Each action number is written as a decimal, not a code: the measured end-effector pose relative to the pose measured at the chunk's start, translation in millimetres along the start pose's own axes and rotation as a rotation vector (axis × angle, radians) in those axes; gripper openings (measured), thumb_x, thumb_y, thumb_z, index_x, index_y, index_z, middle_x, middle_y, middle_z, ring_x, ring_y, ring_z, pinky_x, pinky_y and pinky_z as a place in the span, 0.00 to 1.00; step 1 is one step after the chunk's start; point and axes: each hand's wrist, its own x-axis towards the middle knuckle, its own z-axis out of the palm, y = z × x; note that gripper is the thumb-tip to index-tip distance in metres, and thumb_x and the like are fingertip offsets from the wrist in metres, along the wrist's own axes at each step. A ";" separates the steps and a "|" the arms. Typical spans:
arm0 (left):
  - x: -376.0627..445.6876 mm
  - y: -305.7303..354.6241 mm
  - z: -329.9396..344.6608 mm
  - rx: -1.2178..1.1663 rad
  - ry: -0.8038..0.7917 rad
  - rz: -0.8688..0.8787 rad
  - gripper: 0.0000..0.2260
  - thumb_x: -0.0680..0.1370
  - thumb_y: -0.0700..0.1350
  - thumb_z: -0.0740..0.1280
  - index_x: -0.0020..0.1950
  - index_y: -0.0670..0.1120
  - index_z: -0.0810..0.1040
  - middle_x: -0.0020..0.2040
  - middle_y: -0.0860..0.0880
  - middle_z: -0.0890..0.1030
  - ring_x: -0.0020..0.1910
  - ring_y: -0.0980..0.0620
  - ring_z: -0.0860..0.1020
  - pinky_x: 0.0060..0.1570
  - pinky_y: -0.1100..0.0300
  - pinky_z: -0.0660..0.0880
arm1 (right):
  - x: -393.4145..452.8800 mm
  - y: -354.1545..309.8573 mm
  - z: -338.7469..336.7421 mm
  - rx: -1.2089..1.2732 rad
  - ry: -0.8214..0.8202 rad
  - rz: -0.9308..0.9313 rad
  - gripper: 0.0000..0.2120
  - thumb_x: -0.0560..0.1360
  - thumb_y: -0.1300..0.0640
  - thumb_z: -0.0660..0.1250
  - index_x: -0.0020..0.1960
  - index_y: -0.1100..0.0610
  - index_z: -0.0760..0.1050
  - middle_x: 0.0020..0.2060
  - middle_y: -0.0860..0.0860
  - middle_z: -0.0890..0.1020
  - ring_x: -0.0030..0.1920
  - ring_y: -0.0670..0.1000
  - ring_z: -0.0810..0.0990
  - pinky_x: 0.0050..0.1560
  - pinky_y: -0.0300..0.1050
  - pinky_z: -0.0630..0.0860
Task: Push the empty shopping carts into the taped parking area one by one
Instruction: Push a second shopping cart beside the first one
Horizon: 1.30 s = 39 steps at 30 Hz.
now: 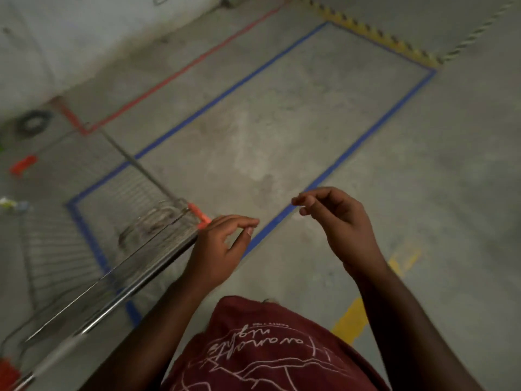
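A wire shopping cart [93, 238] with orange corner caps stands at the lower left, its basket partly over the near left corner of the blue taped rectangle [375, 128] on the concrete floor. My left hand [222, 249] hovers just right of the cart's handle bar [135, 286], fingers loosely curled and holding nothing. My right hand [338, 224] hangs in the air further right, over the blue tape's near edge, fingers loosely curled and empty. The picture is blurred by motion.
A red taped outline [180, 74] runs left of the blue one, along a pale wall. Yellow-black hazard tape [375, 32] and a rope [473, 32] lie at the far end. Yellow floor marks [352, 320] are at the lower right. A dark ring [33, 122] lies by the wall.
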 end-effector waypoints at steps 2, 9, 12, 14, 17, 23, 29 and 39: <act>26.4 8.8 21.8 -0.016 -0.061 0.020 0.08 0.80 0.42 0.70 0.57 0.48 0.86 0.54 0.59 0.85 0.58 0.61 0.81 0.62 0.66 0.74 | 3.3 3.3 -19.8 -0.035 0.108 0.006 0.06 0.84 0.62 0.68 0.52 0.58 0.84 0.48 0.52 0.89 0.49 0.49 0.87 0.52 0.44 0.81; 117.0 -0.1 72.9 -0.041 -0.197 0.081 0.08 0.80 0.40 0.72 0.56 0.50 0.87 0.54 0.57 0.86 0.59 0.62 0.81 0.64 0.63 0.74 | 35.6 13.1 -52.7 -0.375 0.331 -0.123 0.05 0.82 0.57 0.71 0.54 0.53 0.86 0.45 0.42 0.87 0.47 0.46 0.85 0.49 0.39 0.78; 157.6 -4.1 90.0 -0.091 -0.240 0.061 0.08 0.80 0.40 0.72 0.56 0.51 0.87 0.54 0.59 0.85 0.58 0.61 0.81 0.62 0.64 0.75 | 63.8 19.7 -65.4 -0.398 0.360 -0.066 0.04 0.82 0.58 0.72 0.53 0.52 0.86 0.45 0.43 0.87 0.47 0.45 0.85 0.48 0.37 0.77; 187.2 -7.9 101.7 -0.141 -0.270 0.052 0.08 0.80 0.40 0.72 0.56 0.51 0.86 0.53 0.60 0.85 0.57 0.61 0.82 0.61 0.65 0.75 | 83.4 21.9 -76.7 -0.424 0.375 -0.037 0.03 0.81 0.58 0.73 0.52 0.52 0.86 0.45 0.44 0.87 0.46 0.45 0.85 0.47 0.36 0.77; 235.2 -8.5 119.0 -0.220 -0.303 0.024 0.07 0.80 0.39 0.72 0.56 0.49 0.87 0.52 0.58 0.86 0.55 0.60 0.83 0.59 0.65 0.77 | 115.5 14.5 -95.9 -0.447 0.398 0.006 0.03 0.81 0.58 0.73 0.52 0.52 0.85 0.46 0.45 0.88 0.47 0.46 0.86 0.47 0.36 0.78; 336.0 5.6 163.5 -0.318 -0.403 0.023 0.07 0.81 0.41 0.72 0.57 0.48 0.87 0.52 0.56 0.87 0.54 0.62 0.83 0.60 0.62 0.79 | 182.0 -5.5 -137.7 -0.438 0.511 0.041 0.04 0.82 0.59 0.72 0.52 0.52 0.85 0.45 0.46 0.88 0.47 0.46 0.86 0.48 0.39 0.79; 421.2 46.5 229.0 -0.330 -0.578 0.097 0.07 0.81 0.42 0.71 0.57 0.50 0.87 0.52 0.58 0.87 0.54 0.60 0.84 0.61 0.58 0.79 | 222.9 -7.0 -202.4 -0.367 0.648 0.065 0.04 0.82 0.57 0.72 0.52 0.53 0.86 0.46 0.46 0.88 0.48 0.48 0.86 0.49 0.43 0.81; 564.9 133.6 417.7 -0.258 -0.788 0.230 0.08 0.82 0.43 0.70 0.60 0.51 0.85 0.54 0.57 0.86 0.56 0.59 0.83 0.61 0.57 0.79 | 293.5 21.1 -410.0 -0.185 0.876 0.141 0.06 0.83 0.62 0.70 0.52 0.55 0.85 0.46 0.50 0.89 0.48 0.50 0.87 0.51 0.43 0.82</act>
